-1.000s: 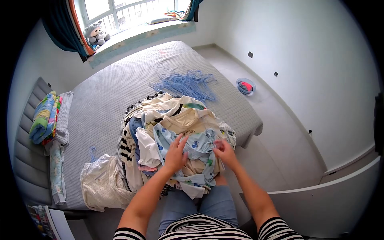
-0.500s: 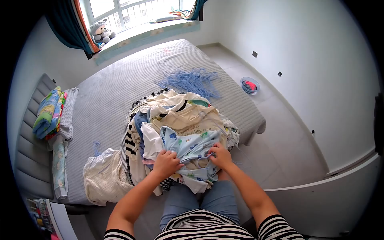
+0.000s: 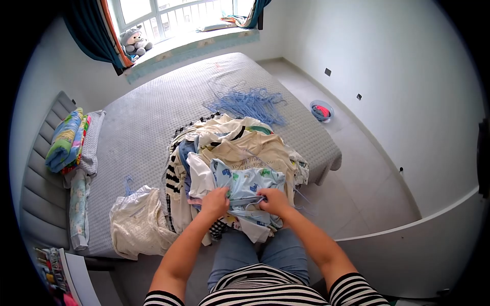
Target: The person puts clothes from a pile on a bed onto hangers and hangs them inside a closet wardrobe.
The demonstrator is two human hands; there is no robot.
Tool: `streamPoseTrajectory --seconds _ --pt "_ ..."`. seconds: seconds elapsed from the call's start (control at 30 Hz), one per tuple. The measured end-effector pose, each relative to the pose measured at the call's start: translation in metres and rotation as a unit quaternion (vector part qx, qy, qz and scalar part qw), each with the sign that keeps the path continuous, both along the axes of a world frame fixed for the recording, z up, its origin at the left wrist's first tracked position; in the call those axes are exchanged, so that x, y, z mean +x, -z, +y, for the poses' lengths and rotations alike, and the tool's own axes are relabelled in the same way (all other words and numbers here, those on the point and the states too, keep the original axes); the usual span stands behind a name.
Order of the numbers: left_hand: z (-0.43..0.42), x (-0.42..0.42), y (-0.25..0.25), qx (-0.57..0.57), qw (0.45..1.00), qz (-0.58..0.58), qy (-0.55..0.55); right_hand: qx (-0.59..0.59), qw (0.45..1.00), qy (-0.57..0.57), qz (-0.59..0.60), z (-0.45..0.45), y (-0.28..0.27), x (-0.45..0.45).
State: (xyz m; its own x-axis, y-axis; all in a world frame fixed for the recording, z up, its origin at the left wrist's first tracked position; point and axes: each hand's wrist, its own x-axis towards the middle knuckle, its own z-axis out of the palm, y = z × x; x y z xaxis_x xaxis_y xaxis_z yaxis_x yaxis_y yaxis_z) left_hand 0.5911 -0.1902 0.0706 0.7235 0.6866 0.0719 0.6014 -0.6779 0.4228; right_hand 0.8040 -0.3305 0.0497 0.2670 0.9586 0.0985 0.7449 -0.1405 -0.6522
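Laterally, well to the left of the left hand, a cream knit garment [image 3: 140, 222] lies beside the clothes pile. A white garment [image 3: 200, 176] lies just forward and left of the left hand, on the pile's near part.

The left hand [image 3: 215, 202] is closed, thumb and fingers pinching the left side of a light-blue printed garment [image 3: 250, 178]. The 2 hands are apart, with this garment between them and spreading forward, away from the body. Its edge band [image 3: 242, 201] forms the governing line: its long axis runs left to right across the gap, roughly level from hand to hand. Neither hand is nearer; both touch the garment, 1 at each side.

A cream shirt with lettering [image 3: 250, 150] lies forward of both hands, beyond the printed garment. Farther forward lies a heap of blue hangers [image 3: 250, 104].

The right hand [image 3: 274, 202] is closed on the right end of the band. A thin pale loop [image 3: 251, 206] shows at its fingertips; whether it is gripped too cannot be told. Well forward and right of the right hand stands a clear basin [image 3: 322, 110].
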Motion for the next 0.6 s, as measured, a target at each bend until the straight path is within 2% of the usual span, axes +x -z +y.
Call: streamPoseTrajectory --seconds 0.13,0.23,0.33,0.37,0.47,0.57,0.6 --pt "0.005 -0.019 -0.003 -0.019 0.999 -0.016 0.039 0.036 0.991 -0.003 0.131 -0.036 -0.034 0.026" --pt "-0.002 -0.014 -0.016 -0.096 0.988 -0.121 -0.007 0.039 0.988 0.021 0.145 -0.06 -0.063 0.038" --pt "-0.005 0.002 -0.016 -0.265 0.914 -0.291 -0.098 0.084 0.973 0.075 0.202 -0.072 -0.053 0.055" --pt "-0.014 0.008 -0.022 -0.392 0.845 -0.339 -0.13 0.107 0.967 0.077 0.218 -0.075 -0.039 0.063" --pt "-0.025 0.018 -0.016 -0.543 0.721 -0.419 -0.098 0.08 0.974 0.079 0.196 -0.083 -0.056 0.063" --pt "-0.025 0.026 -0.002 -0.569 0.695 -0.439 0.005 0.066 0.977 0.089 0.18 -0.085 -0.061 0.059" --pt "-0.029 0.03 -0.007 -0.519 0.742 -0.425 0.01 0.12 0.968 0.113 0.192 -0.084 -0.06 0.055"
